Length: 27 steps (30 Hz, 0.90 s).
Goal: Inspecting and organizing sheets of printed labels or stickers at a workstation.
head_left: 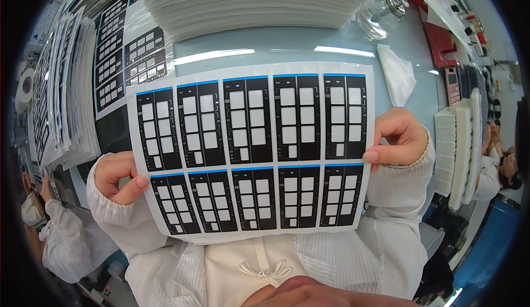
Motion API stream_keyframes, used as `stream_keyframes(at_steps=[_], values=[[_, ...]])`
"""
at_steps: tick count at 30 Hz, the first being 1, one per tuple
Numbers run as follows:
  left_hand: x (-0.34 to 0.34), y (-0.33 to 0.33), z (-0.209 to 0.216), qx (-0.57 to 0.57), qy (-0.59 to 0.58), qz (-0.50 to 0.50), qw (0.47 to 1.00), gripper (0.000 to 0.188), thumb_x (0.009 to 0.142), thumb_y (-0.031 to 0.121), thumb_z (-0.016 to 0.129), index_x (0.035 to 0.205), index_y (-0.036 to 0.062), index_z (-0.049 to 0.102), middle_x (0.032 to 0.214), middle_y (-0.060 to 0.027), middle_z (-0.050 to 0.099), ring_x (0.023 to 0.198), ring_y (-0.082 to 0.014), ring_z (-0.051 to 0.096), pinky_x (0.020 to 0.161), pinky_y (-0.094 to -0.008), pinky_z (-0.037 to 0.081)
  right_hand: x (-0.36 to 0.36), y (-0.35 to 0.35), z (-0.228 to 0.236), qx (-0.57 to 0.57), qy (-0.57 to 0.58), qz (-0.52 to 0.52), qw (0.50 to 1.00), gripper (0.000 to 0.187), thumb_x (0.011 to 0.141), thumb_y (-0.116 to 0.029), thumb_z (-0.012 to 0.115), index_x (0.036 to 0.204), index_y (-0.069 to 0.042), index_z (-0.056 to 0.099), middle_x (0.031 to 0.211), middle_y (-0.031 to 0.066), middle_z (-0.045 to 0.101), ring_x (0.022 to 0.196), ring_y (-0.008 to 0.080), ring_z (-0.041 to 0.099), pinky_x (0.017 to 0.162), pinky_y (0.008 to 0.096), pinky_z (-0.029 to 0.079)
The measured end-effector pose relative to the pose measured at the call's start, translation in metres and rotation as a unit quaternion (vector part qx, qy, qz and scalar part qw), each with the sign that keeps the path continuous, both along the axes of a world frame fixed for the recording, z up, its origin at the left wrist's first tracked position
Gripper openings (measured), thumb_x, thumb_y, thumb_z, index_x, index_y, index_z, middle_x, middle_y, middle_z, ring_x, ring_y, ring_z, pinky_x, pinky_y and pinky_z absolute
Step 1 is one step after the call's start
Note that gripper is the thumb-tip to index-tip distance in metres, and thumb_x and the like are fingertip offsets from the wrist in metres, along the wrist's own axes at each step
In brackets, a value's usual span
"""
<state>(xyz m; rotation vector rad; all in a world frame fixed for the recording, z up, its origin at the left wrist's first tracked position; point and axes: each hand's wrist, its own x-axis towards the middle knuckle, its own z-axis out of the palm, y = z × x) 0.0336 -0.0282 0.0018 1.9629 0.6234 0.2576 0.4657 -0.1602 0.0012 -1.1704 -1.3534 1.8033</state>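
Currently both hands pinch the printed panel sheet [251, 152] mid-frame above the desk [287, 47]; left hand [117, 175] and right hand [398, 137] grip opposite edges; white stack [259, 1] upper centre; sheet apparently intact, nothing peeled.

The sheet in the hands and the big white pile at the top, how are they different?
The sheet is single, held up by the left hand and right hand; the pile is many sheets lying stacked on the table. The sheet carries black panels with white squares and blue top edges; the pile looks plain white. Both are thin, flat and white-edged.
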Motion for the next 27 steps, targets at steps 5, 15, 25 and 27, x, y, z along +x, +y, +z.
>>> stream_keyframes(at_steps=[5,15,25,27], values=[[-0.002,-0.002,0.0,-0.002,0.004,0.001,1.0,0.023,0.081,0.012,0.056,0.061,0.0012,0.052,0.066,-0.0103,0.061,0.054,-0.0175,0.055,0.052,-0.0255,0.042,-0.003,0.0,0.001,0.004,-0.01,-0.016,1.0,0.015,0.078,-0.008,0.066,0.067,0.002,0.062,0.06,0.0059,0.061,0.051,0.0096,0.056,0.046,0.0199,0.04],[0.0,0.005,-0.01,-0.032,0.026,0.02,0.999,0.022,0.08,0.011,0.057,0.061,0.0021,0.053,0.065,-0.0108,0.062,0.052,-0.017,0.056,0.05,-0.0263,0.044,-0.002,-0.001,-0.003,-0.055,0.018,-0.074,0.996,0.015,0.078,-0.01,0.065,0.069,0.001,0.062,0.058,0.0058,0.06,0.046,0.0078,0.053,0.04,0.019,0.036],[-0.001,0.003,-0.004,-0.056,0.006,0.036,0.998,0.024,0.082,0.013,0.055,0.06,0.0023,0.053,0.066,-0.0107,0.062,0.052,-0.0157,0.056,0.051,-0.0258,0.045,-0.005,0.0,0.0,-0.065,0.014,-0.099,0.993,0.016,0.078,-0.011,0.065,0.068,0.002,0.06,0.059,0.0089,0.061,0.044,0.0092,0.055,0.038,0.0177,0.038],[-0.002,-0.001,-0.003,-0.05,0.02,0.052,0.997,0.025,0.082,0.012,0.056,0.059,0.0017,0.052,0.064,-0.0095,0.061,0.052,-0.0154,0.056,0.051,-0.0253,0.044,-0.006,0.0,0.0,-0.055,0.018,-0.102,0.993,0.019,0.078,-0.011,0.065,0.064,0.002,0.058,0.058,0.0109,0.061,0.042,0.0108,0.055,0.037,0.0187,0.039]])
